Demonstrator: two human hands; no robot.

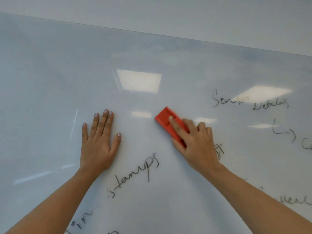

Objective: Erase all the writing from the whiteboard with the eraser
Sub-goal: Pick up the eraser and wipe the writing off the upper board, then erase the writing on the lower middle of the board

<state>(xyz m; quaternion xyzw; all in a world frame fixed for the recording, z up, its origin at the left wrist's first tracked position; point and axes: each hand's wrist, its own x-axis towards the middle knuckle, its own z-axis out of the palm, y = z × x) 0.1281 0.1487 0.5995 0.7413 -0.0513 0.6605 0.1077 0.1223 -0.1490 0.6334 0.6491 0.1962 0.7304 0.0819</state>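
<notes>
Right hand (194,141) is wrapped around the red eraser (166,119), pressing it flat on the whiteboard (50,73), left hand (98,142) just sits spread flat beside it, with scribbled writing (136,173) below between both hands.

One whiteboard (50,81) was in front of me, and one eraser (164,116), just the one. Two hands were up there: my left hand (98,147) and my right hand (195,142). Five painted nails (105,110) showed on the left; on the right I made out only one. Then the writing: three words I could read, "Sensor" (226,98), "Details" (270,105), "stamps" (136,171). One bent arrow (283,130). At least six more scraps (293,200), cut off or half hidden, unreadable. Light reflections: two big patches (138,81) and three small ones (141,114).
</notes>
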